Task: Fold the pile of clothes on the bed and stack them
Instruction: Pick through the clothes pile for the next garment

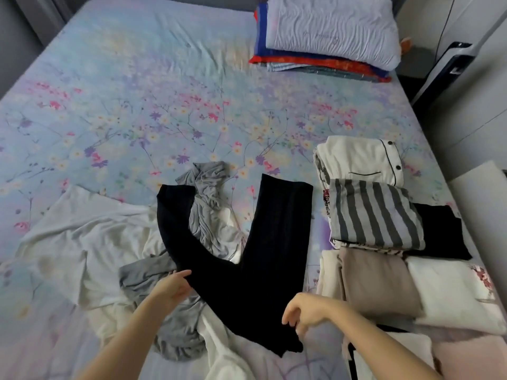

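Black trousers (277, 242) lie spread on the floral bed (137, 105), legs apart in a V pointing away from me. My left hand (172, 283) pinches the left edge near the waist. My right hand (304, 311) hovers over the waist end with fingers loosely curled, holding nothing. Under and left of the trousers lie a crumpled grey garment (205, 215) and a white garment (82, 237). Folded clothes sit at the right: a white piped pyjama top (362, 157), a grey striped piece (375, 218), a black piece (441, 234), a taupe piece (378, 281) and a white floral piece (452, 292).
A pillow (332, 28) rests on folded blankets (315, 64) at the far right of the bed. The bed's right edge runs beside a grey wall and a dark upright device (441, 72). More white fabric (392, 357) lies at the near right.
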The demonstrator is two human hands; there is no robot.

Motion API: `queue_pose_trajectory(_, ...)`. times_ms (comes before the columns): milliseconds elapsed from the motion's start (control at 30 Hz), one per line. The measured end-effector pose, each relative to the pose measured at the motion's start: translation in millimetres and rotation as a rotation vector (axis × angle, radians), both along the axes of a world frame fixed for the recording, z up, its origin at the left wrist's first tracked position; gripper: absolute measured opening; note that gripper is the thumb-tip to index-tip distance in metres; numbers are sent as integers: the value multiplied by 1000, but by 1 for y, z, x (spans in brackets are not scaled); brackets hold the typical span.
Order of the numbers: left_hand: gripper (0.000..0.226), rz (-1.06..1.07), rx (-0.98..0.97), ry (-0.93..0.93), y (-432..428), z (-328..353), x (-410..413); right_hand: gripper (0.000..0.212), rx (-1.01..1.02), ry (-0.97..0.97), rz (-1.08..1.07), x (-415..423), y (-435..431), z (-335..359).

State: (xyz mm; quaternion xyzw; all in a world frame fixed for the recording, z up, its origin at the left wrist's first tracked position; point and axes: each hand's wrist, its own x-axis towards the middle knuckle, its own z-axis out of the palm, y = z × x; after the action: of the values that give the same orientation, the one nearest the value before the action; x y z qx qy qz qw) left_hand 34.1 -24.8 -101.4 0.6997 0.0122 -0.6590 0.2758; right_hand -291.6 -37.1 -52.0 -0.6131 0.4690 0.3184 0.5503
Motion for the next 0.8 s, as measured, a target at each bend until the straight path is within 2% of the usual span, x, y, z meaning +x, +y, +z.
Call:
queue_pose_trajectory(133, 20, 149, 64, 61, -1, -8, 5, 41, -27, -34, -212, 9, -11, -18)
queue_pose_trajectory(267, 29, 426, 94, 237, -14, -20, 13, 29, -124, -84, -436, 27, -31, -33)
queue_pose_trajectory(333, 18, 418, 97, 342, -25, -21, 13, 27, -149, -88, -459, 39, -39, -45)
queue_pose_trajectory(433, 25, 326, 52, 448, -43, -19, 10, 37, -118, -38, -347, 57, -46, -67)
queue_pose_trajectory(567, 29, 356, -67, 439, -76, -14, 9, 46, -127, 95, -89, 69, -35, -101)
queue_pose_trajectory(667, 53, 437, -222, 514, -96, -18, 27, 39, -188, 144, 13, 71, -32, -115)
queue_pose_trajectory(800, 78, 461, -327, 608, -126, -19, 52, 32, -166, 133, 18, 69, -39, -120)
